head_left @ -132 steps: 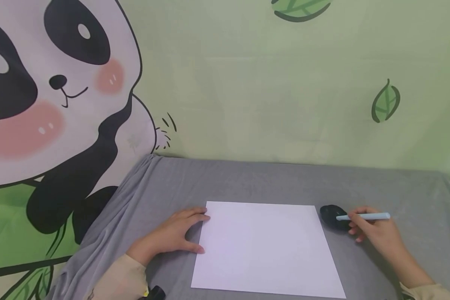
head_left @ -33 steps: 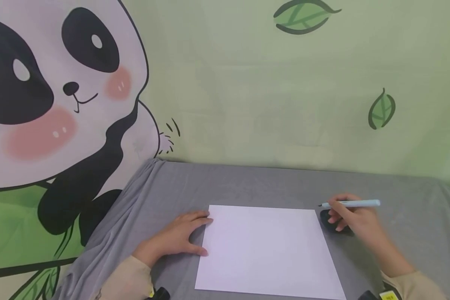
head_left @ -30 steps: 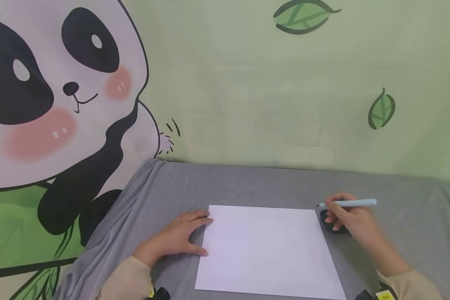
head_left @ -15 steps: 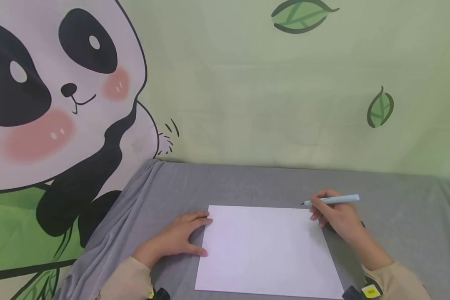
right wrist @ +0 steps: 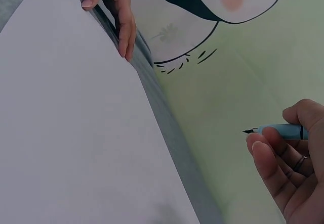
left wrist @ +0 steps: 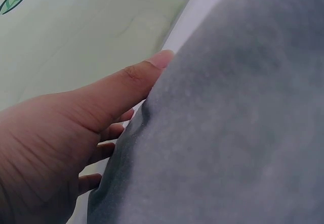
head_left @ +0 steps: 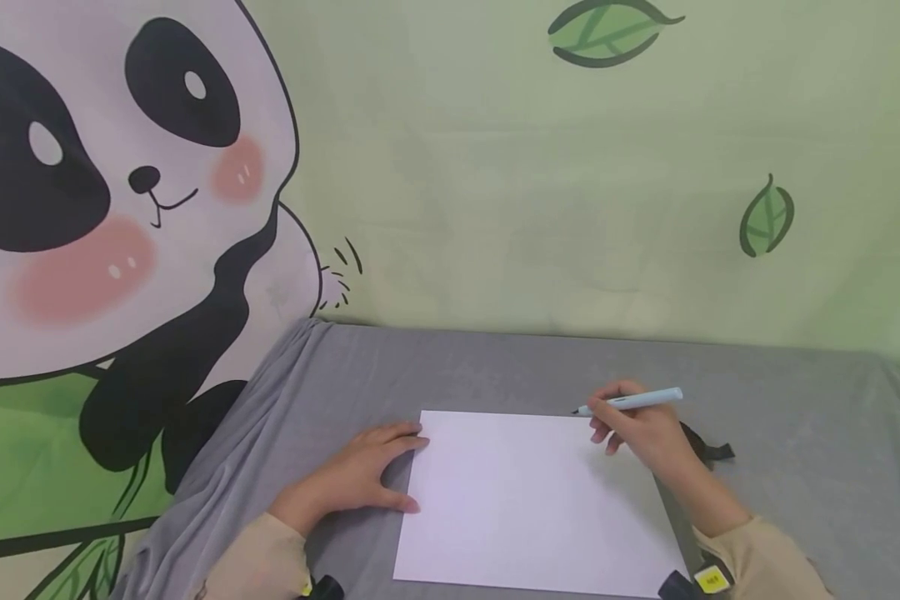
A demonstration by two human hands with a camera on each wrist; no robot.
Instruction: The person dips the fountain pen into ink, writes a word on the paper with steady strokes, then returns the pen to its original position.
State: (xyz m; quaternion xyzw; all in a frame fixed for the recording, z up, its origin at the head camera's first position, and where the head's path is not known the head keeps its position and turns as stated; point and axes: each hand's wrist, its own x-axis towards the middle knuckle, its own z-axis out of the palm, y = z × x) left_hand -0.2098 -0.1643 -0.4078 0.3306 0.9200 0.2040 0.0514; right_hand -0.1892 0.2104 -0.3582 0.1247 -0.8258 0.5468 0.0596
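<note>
A blank white sheet of paper (head_left: pixel 525 508) lies flat on the grey cloth. My left hand (head_left: pixel 352 471) rests at its left edge, thumb and fingers spread, with the fingertips on the margin. In the left wrist view the thumb (left wrist: pixel 129 82) lies right at the paper's edge. My right hand (head_left: pixel 637 435) pinches a light blue fountain pen (head_left: pixel 645 400) above the sheet's far right part. Bare and pointing left, the dark nib (right wrist: pixel 249 131) shows in the right wrist view, held up over the paper.
A black object (head_left: pixel 712 452) with a strap-like end lies right of the sheet, mostly hidden behind the right wrist. Grey cloth (head_left: pixel 495 367) covers the table. Behind it hangs a green backdrop (head_left: pixel 495 167) with a panda and leaves.
My right hand has carried the fountain pen leftward from beside the black object to over the paper's far right part. The left hand stays at the left edge.
</note>
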